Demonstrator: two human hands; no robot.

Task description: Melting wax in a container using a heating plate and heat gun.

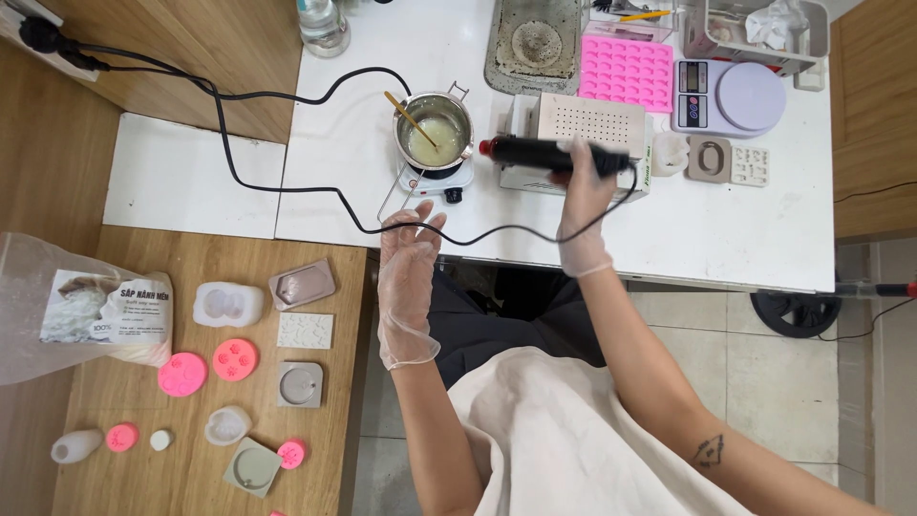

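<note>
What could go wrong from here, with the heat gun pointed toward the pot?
1. The right hand holds the heat gun with its nozzle near the pot of melted wax on the small hotplate; a bump might tip it.
2. The gun's cord loops across the table beside the left hand and could snag.

At the white worktop's (726, 229) far edge lie a pink silicone mould tray with rows of small cavities (627, 73), a grey square metal tray with a round dent (533, 43) just left of it, and a digital kitchen scale with a lilac round plate (731, 97) to its right. On the lower wooden worktop (143, 478), a clear plastic bag of white wax flakes (67, 311) sits at the left edge, beside round pink silicone moulds (208, 367) and a small white plastic bottle (74, 445).
</note>
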